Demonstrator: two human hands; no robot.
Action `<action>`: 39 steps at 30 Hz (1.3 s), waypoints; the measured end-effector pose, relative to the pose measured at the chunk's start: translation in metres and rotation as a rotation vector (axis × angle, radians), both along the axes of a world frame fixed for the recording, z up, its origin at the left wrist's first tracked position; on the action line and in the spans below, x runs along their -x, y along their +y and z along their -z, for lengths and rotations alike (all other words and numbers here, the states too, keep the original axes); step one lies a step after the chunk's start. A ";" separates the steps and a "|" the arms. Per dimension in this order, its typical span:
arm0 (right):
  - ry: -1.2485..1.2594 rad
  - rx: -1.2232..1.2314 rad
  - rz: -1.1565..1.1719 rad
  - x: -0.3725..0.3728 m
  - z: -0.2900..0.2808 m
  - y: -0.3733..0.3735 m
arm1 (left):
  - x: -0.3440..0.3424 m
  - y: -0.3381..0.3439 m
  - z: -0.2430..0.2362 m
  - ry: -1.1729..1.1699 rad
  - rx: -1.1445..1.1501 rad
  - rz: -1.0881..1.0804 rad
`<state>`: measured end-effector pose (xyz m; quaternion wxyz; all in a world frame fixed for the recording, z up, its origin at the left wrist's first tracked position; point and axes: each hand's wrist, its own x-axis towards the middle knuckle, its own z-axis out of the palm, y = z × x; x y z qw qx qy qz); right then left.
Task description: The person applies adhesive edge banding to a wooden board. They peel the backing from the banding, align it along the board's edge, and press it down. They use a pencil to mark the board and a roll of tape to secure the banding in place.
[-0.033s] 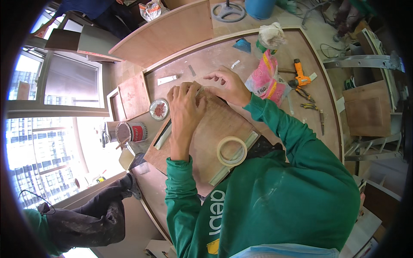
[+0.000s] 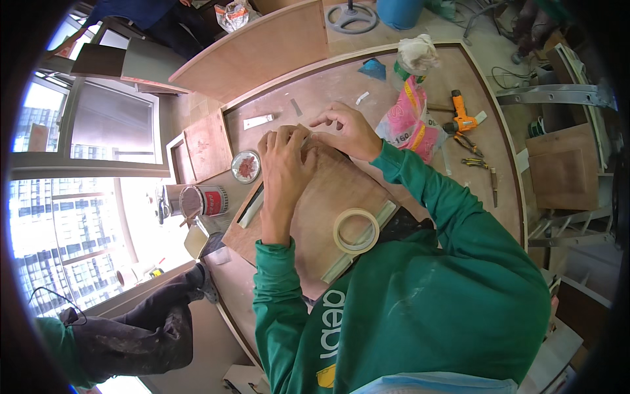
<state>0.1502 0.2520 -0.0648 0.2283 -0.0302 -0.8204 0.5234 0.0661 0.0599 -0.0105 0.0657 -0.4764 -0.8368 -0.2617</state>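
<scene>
A brown wooden panel [image 2: 308, 210] lies at an angle in front of me, its near side against my body. At its far corner my left hand [image 2: 283, 161] is closed, fingers bent over the edge. My right hand [image 2: 349, 133] meets it there, thumb and fingers drawn together; whatever they pinch is too small to make out. A roll of masking tape [image 2: 337, 232] rests on the panel's near part. Pale strips of tape [image 2: 340, 267] run along its near edges, and another light strip [image 2: 251, 214] with a dark band lies by the left edge.
Around the panel on the framed board [image 2: 446, 72] are a dish of reddish bits [image 2: 246, 167], a white tube [image 2: 258, 121], a pink bag [image 2: 407, 121], an orange heat gun [image 2: 462, 117], pliers [image 2: 474, 163] and a chisel [image 2: 493, 187]. A tin [image 2: 212, 200] stands left. Another person's leg [image 2: 154, 335] is lower left.
</scene>
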 end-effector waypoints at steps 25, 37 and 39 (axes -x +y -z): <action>0.099 -0.226 0.074 0.014 0.014 -0.002 | 0.008 -0.014 0.001 -0.008 0.055 0.051; 0.152 -0.318 0.036 0.020 0.011 0.003 | 0.008 -0.025 0.010 0.001 0.004 -0.132; 0.175 -0.340 0.006 0.023 0.007 0.004 | 0.006 -0.026 0.012 0.006 -0.002 -0.151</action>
